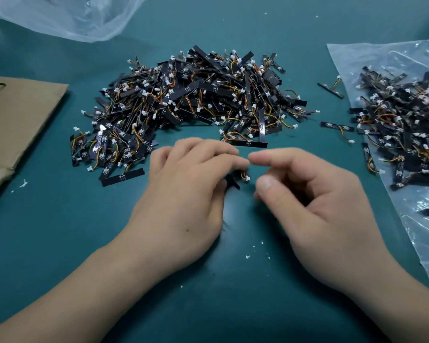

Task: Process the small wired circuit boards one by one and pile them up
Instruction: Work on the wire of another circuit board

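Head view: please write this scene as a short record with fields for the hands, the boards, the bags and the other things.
left hand: grips one board, white plug showing under the fingertips
right hand: holds nothing; thumb and forefinger apart, close to the board
pile: many wired boards, beyond the hands
loose boards: a few, between pile and right bag
right bag: clear, flat, with more boards
far bag: clear, crumpled, top left
cardboard: left edge
table: green
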`<state>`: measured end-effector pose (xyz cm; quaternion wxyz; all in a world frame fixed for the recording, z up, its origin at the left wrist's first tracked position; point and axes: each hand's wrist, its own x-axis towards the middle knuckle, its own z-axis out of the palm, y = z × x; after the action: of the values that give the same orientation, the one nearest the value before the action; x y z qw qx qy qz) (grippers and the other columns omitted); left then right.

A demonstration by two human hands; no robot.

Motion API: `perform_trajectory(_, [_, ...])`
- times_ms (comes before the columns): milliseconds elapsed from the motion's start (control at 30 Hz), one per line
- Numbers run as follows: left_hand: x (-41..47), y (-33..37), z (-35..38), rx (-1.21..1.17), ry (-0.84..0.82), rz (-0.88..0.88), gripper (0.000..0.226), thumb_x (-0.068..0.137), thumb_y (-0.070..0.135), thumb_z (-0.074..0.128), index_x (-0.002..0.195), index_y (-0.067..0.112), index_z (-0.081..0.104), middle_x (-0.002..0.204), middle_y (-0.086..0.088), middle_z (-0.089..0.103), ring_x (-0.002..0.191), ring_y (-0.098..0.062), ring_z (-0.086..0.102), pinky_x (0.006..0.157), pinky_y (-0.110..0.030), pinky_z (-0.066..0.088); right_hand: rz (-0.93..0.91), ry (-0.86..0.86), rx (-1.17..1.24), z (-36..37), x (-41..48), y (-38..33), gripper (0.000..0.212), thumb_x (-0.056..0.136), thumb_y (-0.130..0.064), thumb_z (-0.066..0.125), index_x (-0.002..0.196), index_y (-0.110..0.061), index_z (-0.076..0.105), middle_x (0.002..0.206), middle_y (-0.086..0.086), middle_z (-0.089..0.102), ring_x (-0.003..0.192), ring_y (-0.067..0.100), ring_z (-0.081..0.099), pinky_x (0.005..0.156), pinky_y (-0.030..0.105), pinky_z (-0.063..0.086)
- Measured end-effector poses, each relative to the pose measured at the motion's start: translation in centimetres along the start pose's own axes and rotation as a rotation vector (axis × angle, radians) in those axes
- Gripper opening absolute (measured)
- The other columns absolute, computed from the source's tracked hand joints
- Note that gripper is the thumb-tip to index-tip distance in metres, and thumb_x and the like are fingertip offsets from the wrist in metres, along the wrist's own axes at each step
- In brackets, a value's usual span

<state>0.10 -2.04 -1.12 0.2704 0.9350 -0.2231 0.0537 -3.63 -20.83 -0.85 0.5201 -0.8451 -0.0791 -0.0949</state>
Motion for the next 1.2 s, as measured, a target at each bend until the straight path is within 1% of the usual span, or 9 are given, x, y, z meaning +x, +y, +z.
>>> perform_trajectory(133, [-0.05, -0.01, -0.03, -0.018, 0.051, 0.014, 0.022, 0.094, 0.027, 0.057, 0.102, 0.043, 0.07, 0.103, 0.024, 0.062, 0.109, -0.008, 0.051, 0.09, -0.033, 0.021, -0.025, 0.084, -0.28, -0.02, 0.05, 0.07, 0.023, 0.087, -0.031, 0.07, 0.109, -0.035, 0.069, 0.098, -0.021, 0.063, 0.102, 0.007, 0.057, 0.092, 0.018, 0.041])
perform_trajectory(233, [-0.07, 0.09, 0.07, -0.025, 0.065, 0.034, 0.015, 0.095, 0.031, 0.058, 0.099, 0.041, 0.069, 0.094, 0.023, 0.061, 0.1, -0.008, 0.052, 0.089, -0.036, 0.024, 0.03, 0.032, -0.342, 0.13, 0.26, -0.01, 0.028, 0.084, -0.042, 0.07, 0.112, -0.036, 0.07, 0.108, -0.022, 0.062, 0.109, 0.005, 0.053, 0.1, 0.035, 0.04])
perform_trajectory(367, [-0.12, 0.22, -0.07, -0.192, 0.094, 0.05, 0.007, 0.094, 0.031, 0.063, 0.098, 0.035, 0.067, 0.09, 0.024, 0.063, 0.09, -0.002, 0.057, 0.091, -0.039, 0.04, -0.004, 0.014, -0.305, 0.17, 0.25, -0.33, 0.011, 0.088, -0.036, 0.069, 0.097, -0.037, 0.075, 0.1, -0.021, 0.067, 0.105, 0.005, 0.06, 0.095, 0.039, 0.045])
perform_trajectory(500, [0.01, 0.43, -0.37, -0.346, 0.087, 0.042, 0.009, 0.094, 0.034, 0.067, 0.102, 0.033, 0.068, 0.09, 0.021, 0.067, 0.085, -0.005, 0.064, 0.079, -0.025, 0.048, 0.023, 0.082, -0.155, -0.13, 0.3, -0.35, 0.009, 0.092, -0.026, 0.071, 0.09, -0.033, 0.076, 0.089, -0.02, 0.072, 0.091, 0.001, 0.068, 0.076, 0.009, 0.045])
perform_trajectory(567, [0.03, 0.51, -0.45, -0.366, 0.089, 0.037, 0.01, 0.092, 0.036, 0.069, 0.1, 0.031, 0.071, 0.09, 0.02, 0.069, 0.085, -0.007, 0.066, 0.079, -0.023, 0.049, 0.034, 0.09, -0.137, -0.12, 0.25, -0.26, 0.012, 0.095, -0.021, 0.072, 0.09, -0.032, 0.075, 0.087, -0.023, 0.072, 0.084, -0.002, 0.068, 0.07, 0.004, 0.043])
perform_trajectory(733, [0.04, 0.32, -0.62, -0.412, 0.148, 0.014, 0.006, 0.091, 0.023, 0.075, 0.095, 0.028, 0.074, 0.082, 0.026, 0.064, 0.077, 0.0, 0.062, 0.072, -0.008, 0.04, 0.03, 0.108, -0.118, -0.06, 0.29, -0.26, 0.009, 0.095, -0.03, 0.068, 0.088, -0.032, 0.071, 0.084, -0.021, 0.069, 0.077, 0.001, 0.064, 0.066, 0.006, 0.04])
perform_trajectory(867, [0.16, 0.32, -0.78, -0.439, 0.212, -0.012, 0.004, 0.092, 0.027, 0.072, 0.094, 0.03, 0.071, 0.089, 0.024, 0.065, 0.083, -0.002, 0.061, 0.076, -0.012, 0.042, 0.032, 0.145, -0.066, -0.15, 0.48, -0.29, 0.011, 0.096, -0.033, 0.066, 0.085, -0.031, 0.069, 0.088, -0.014, 0.068, 0.074, 0.008, 0.061, 0.064, 0.01, 0.038])
perform_trajectory(967, [0.14, 0.49, -0.84, -0.418, 0.236, 0.02, 0.004, 0.095, 0.026, 0.069, 0.096, 0.029, 0.069, 0.093, 0.019, 0.068, 0.091, -0.001, 0.062, 0.081, -0.011, 0.042, 0.047, 0.102, -0.061, -0.12, 0.32, -0.22, 0.014, 0.098, -0.033, 0.062, 0.086, -0.027, 0.067, 0.072, -0.02, 0.061, 0.065, 0.005, 0.056, 0.059, 0.007, 0.036])
perform_trajectory(1200, [0.12, 0.7, -0.79, -0.502, 0.254, -0.039, 0.005, 0.095, 0.034, 0.069, 0.09, 0.034, 0.067, 0.084, 0.02, 0.067, 0.074, -0.001, 0.06, 0.068, -0.007, 0.042, 0.038, 0.036, -0.075, -0.11, 0.37, -0.24, 0.018, 0.103, -0.03, 0.055, 0.089, -0.025, 0.066, 0.072, -0.025, 0.057, 0.071, 0.0, 0.056, 0.063, 0.006, 0.036])
